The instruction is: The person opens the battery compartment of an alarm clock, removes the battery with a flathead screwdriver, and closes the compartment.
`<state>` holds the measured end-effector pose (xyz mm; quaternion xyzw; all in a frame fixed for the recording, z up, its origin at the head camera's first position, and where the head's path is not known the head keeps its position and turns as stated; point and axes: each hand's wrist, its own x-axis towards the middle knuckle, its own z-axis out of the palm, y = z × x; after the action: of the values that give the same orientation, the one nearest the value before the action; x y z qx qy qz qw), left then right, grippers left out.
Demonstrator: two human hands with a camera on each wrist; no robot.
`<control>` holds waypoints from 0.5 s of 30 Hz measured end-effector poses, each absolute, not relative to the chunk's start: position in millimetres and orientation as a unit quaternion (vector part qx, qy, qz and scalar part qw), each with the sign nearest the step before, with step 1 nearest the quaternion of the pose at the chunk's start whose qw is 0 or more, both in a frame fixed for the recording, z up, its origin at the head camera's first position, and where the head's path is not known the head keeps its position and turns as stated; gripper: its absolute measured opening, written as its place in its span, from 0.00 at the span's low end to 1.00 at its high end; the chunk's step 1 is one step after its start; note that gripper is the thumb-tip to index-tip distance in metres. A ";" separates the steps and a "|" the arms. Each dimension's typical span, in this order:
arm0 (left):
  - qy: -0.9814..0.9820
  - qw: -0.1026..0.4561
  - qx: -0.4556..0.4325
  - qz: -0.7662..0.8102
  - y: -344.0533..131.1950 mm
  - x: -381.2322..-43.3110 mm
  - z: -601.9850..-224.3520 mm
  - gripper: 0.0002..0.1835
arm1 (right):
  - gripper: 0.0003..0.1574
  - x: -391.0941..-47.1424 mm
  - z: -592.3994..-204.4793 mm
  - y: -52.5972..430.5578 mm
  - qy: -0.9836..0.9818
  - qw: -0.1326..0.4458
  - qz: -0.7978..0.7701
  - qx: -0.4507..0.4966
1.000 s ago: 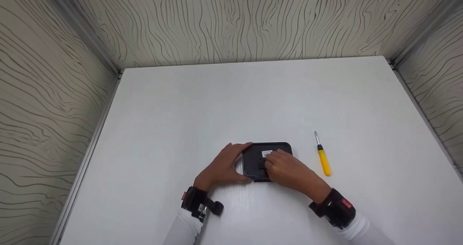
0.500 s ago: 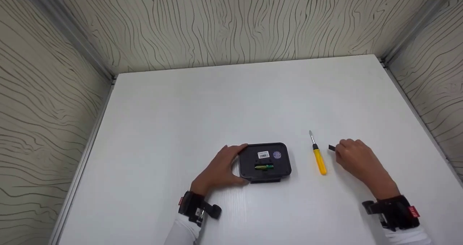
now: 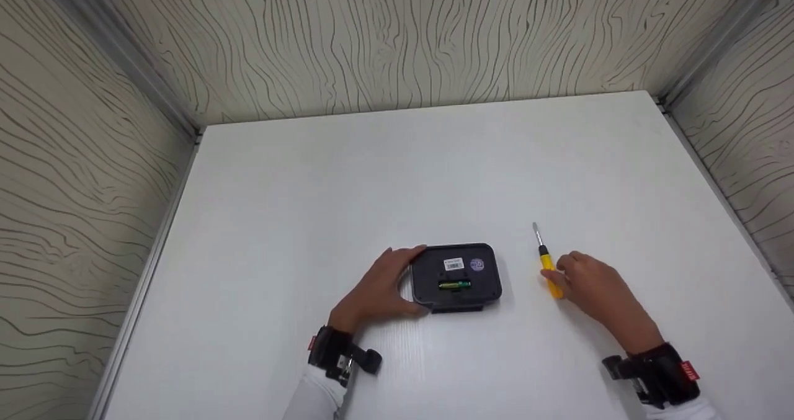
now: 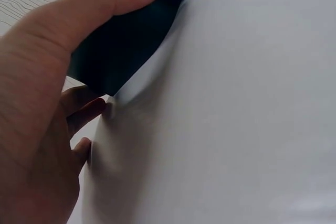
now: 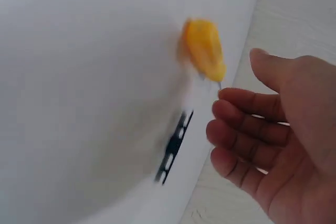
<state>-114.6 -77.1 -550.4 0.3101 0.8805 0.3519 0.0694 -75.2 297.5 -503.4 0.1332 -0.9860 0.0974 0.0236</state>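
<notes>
A flat black device with rounded corners lies on the table, a green battery showing in its back. My left hand grips its left side, thumb at the near edge and fingers at the far one. The left wrist view has the thumb pressed on the device's dark side. My right hand is over the yellow-handled screwdriver; in the right wrist view its loosely bent fingers look apart from the handle. A small black battery cover lies below that hand, hidden in the head view.
A white label and a round purple sticker are on the device's back. The white table is bounded by patterned panels at the back and sides.
My right hand left the device with the battery cover, uncovering the battery. It set the cover down right of the screwdriver, then moved left to the screwdriver. The left hand stays on the device.
</notes>
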 end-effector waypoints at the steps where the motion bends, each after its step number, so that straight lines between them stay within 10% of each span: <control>1: 0.880 0.069 0.310 0.352 -77.2 -114.8 -550.5 0.55 | 0.18 -74.8 -505.3 292.1 -0.987 0.003 0.103 0.120; 7: 0.881 0.067 0.312 0.349 -78.1 -115.9 -551.2 0.55 | 0.16 -75.2 -510.5 278.3 -0.989 -0.033 0.135 0.060; 15: 0.883 0.057 0.308 0.348 -76.4 -114.4 -551.4 0.56 | 0.19 -68.5 -473.2 268.4 -0.934 0.198 0.271 0.122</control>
<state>-114.4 -76.4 -551.4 0.3084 0.8833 0.3484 0.0571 -68.5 268.4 -473.2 0.1217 -0.9342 0.2709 0.1977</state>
